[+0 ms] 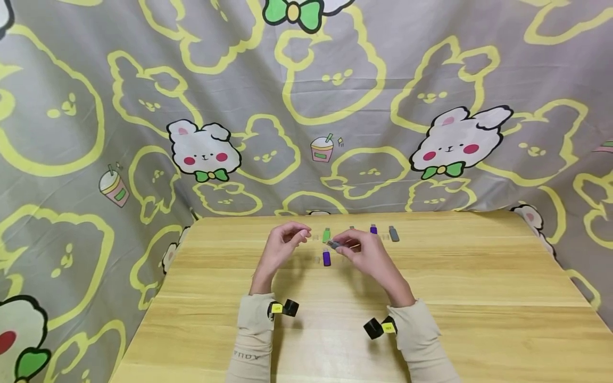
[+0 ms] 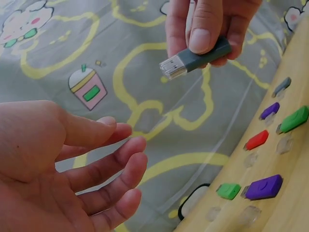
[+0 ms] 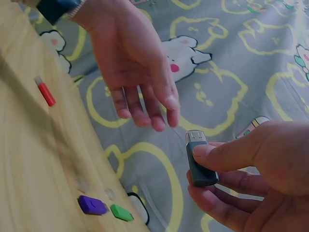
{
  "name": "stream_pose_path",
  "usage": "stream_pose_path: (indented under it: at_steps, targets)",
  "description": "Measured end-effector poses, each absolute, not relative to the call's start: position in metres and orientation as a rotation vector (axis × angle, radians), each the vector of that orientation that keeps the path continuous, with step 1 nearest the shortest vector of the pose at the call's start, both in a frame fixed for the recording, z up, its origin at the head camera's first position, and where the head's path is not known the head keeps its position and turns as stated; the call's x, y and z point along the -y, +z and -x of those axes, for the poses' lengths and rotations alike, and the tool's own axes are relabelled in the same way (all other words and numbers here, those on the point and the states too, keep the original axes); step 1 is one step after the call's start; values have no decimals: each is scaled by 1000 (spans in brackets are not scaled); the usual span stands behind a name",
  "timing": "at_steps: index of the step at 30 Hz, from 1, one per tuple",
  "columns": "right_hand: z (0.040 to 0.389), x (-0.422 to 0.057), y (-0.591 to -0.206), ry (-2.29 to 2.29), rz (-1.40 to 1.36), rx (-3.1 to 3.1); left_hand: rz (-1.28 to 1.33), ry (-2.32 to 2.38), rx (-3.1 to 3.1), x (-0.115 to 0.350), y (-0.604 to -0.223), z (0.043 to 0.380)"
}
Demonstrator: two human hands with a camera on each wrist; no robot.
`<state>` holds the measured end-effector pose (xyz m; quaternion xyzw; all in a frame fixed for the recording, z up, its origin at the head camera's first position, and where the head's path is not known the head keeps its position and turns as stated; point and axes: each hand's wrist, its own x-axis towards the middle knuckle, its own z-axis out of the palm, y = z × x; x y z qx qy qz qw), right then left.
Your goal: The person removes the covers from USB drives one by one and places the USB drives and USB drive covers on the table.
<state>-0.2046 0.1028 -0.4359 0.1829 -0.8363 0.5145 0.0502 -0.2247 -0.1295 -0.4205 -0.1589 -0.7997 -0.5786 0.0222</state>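
Raised over the far part of the table, my right hand (image 1: 366, 250) pinches a dark grey USB flash drive (image 3: 202, 164) between thumb and fingers. Its metal plug (image 2: 173, 66) points toward my left hand, and clear plastic shows around the plug. My left hand (image 2: 91, 164) is held up across from it, fingers loosely bent, with nothing in them. A gap separates the left fingertips from the drive. Below the hands lie a purple flash drive (image 1: 326, 259) and a green flash drive (image 1: 326, 235), plugs bare, with clear caps (image 2: 250, 215) beside them.
Farther right on the wooden table (image 1: 479, 298) are another purple drive (image 1: 373, 229) and a grey drive (image 1: 394, 233). The left wrist view shows a red drive (image 2: 256, 140) and a second green one (image 2: 293, 119). Another red drive (image 3: 46, 92) lies apart. A patterned curtain (image 1: 335, 96) hangs behind.
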Motion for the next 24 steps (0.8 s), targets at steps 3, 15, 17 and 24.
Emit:
stream_pose_path:
  at_steps: [3, 15, 17, 24]
  targets:
    - [207, -108, -436, 1568, -532, 2538, 542, -1800, 2457, 122, -409, 216]
    - [208, -121, -437, 1560, -481, 2514, 621, -1852, 2455, 100, -405, 209]
    - [207, -120, -437, 1561, -478, 2509, 642, -1844, 2471, 97, -406, 208]
    - [205, -118, -434, 1544, -478, 2507, 699, -1906, 2442, 88, -408, 208]
